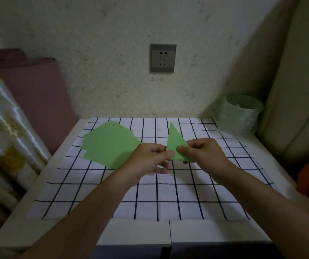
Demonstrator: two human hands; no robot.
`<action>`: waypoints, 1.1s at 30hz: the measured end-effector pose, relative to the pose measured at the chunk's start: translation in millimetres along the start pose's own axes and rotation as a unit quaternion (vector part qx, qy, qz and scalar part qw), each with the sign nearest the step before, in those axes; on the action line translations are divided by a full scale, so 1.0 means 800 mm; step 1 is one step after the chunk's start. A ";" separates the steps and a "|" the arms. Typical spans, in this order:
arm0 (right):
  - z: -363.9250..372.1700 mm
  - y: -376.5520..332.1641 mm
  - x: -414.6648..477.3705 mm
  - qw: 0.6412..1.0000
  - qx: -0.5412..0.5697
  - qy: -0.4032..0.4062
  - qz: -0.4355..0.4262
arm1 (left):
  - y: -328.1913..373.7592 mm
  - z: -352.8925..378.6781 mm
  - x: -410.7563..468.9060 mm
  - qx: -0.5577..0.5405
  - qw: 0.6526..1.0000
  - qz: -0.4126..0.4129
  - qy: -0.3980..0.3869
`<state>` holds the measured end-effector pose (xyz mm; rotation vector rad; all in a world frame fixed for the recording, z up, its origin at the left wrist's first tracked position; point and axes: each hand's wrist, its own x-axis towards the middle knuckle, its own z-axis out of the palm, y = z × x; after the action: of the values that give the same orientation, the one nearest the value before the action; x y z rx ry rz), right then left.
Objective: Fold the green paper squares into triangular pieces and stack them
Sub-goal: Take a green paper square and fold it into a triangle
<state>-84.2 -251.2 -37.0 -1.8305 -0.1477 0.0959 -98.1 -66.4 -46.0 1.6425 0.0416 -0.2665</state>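
Green paper triangle point(176, 141), flat and sharp-tipped, pinched by left hand point(150, 159) and right hand point(204, 152) over gridded cloth point(168, 193).

No readable txt, labels, nos. or brands anywhere; wall socket point(162, 58) unmarked.

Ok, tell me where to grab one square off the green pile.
Probably pinch a corner at the far right edge of the green paper pile, coming from the right: the flat sheets are fanned there, so single corners stick out.
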 end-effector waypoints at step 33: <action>-0.022 0.005 0.001 0.975 -0.124 -0.117 0.139 | -0.012 -0.001 0.010 -0.029 0.991 0.088 0.096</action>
<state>-80.9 -268.6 -36.0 -2.0774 -0.0696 0.5111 -91.6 -65.6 -56.9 1.5982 0.0484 0.0285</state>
